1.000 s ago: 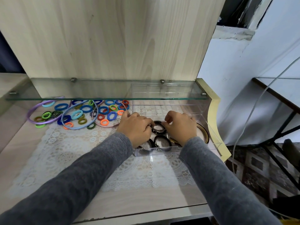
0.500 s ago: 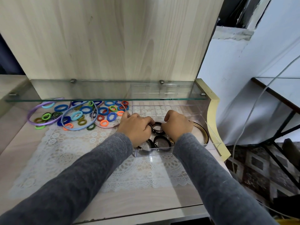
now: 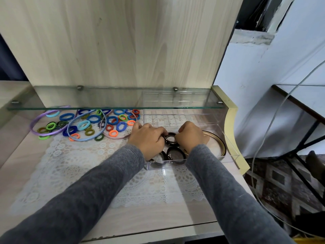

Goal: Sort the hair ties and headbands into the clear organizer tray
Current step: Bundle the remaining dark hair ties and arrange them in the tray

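Both hands [image 3: 148,138] [image 3: 190,136] — seemingly round one dark ring [image 3: 170,138]

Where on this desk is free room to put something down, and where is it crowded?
Free: the lace mat between the hair tie pile and the near desk edge; bare wood left of it. Crowded: under the glass shelf, and the front of the clear tray, where left grip and right grip hold a dark tie.
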The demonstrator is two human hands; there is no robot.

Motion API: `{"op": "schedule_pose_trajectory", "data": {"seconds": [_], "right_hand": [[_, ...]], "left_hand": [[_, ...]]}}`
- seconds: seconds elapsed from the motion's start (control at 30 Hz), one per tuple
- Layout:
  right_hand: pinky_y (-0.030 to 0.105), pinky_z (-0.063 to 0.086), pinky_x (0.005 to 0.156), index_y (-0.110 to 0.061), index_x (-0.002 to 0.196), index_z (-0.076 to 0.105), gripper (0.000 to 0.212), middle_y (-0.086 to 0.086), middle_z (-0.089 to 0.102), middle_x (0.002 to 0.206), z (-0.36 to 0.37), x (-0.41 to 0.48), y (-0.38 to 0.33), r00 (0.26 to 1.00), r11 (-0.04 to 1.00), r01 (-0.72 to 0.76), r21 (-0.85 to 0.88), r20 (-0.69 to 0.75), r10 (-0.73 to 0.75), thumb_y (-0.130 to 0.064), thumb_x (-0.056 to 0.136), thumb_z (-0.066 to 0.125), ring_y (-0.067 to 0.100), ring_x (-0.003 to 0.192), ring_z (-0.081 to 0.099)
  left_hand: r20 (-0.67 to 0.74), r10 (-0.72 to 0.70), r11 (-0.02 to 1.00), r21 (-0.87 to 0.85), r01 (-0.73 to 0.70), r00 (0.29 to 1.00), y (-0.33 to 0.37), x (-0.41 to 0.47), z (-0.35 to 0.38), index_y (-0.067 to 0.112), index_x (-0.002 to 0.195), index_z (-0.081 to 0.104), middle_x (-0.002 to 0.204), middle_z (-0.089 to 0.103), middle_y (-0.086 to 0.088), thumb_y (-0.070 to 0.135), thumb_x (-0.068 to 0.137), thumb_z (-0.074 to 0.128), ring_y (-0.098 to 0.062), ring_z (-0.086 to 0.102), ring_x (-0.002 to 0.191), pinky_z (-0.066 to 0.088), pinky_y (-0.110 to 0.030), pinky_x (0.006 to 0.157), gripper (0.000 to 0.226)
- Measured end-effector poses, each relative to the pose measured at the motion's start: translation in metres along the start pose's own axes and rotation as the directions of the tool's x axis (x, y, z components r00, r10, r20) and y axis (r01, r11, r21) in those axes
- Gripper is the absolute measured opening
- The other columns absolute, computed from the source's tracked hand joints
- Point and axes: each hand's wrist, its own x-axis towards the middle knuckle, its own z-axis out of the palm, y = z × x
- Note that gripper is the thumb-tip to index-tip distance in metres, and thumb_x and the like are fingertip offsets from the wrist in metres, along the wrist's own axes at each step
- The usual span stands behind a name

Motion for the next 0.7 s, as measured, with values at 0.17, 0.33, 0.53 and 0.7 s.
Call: {"op": "schedule_pose_trajectory", "data": {"seconds": [0.17,0.33,0.53,0.7], "right_hand": [[0.041,0.03,0.088,-0.024,0.102,0.056,0.025,0.0,0.065,0.104,0.002,0.0019,0.0022,1.0,0.999,0.007,-0.034,-0.015,-0.008,-0.028,0.078,0.06,0.025,0.107,0.055],[0.04,0.031,0.088,-0.023,0.106,0.056,0.027,0.0,0.065,0.106,0.0026,0.0008,0.0003,0.999,0.995,0.041,-0.092,-0.025,-0.044,-0.027,0.08,0.06,0.025,0.107,0.055],[0.039,0.026,0.085,-0.024,0.099,0.057,0.019,-0.002,0.064,0.099,-0.0002,-0.0011,-0.0001,1.0,0.998,-0.023,0.066,0.015,0.023,-0.023,0.08,0.06,0.023,0.102,0.056],[0.042,0.027,0.092,-0.028,0.089,0.055,0.013,-0.005,0.066,0.094,-0.0003,-0.0008,0.0028,0.999,0.988,-0.037,0.152,0.015,0.035,-0.027,0.077,0.06,0.02,0.096,0.059]], "left_hand": [[-0.002,0.007,1.0,-0.001,-0.007,1.0,-0.0002,-0.0004,-0.0004,0.036,0.122,0.056,0.107,0.064,0.01,0.023,0.094,0.035,-0.013,0.046,0.113,0.018,-0.041,0.103,0.037],[0.009,0.012,1.0,0.004,-0.012,1.0,-0.0014,0.0007,0.0012,0.036,0.118,0.057,0.104,0.063,0.011,0.024,0.093,0.035,-0.013,0.046,0.111,0.019,-0.041,0.1,0.036],[0.004,0.014,1.0,-0.013,-0.014,1.0,0.0,0.0015,0.0008,0.036,0.117,0.058,0.108,0.063,0.013,0.024,0.093,0.034,-0.013,0.046,0.113,0.019,-0.042,0.102,0.036],[-0.004,0.012,1.0,-0.026,-0.012,1.0,-0.0014,0.0006,-0.0001,0.035,0.117,0.057,0.091,0.054,0.012,0.023,0.093,0.035,-0.013,0.046,0.111,0.018,-0.041,0.102,0.035]]}}
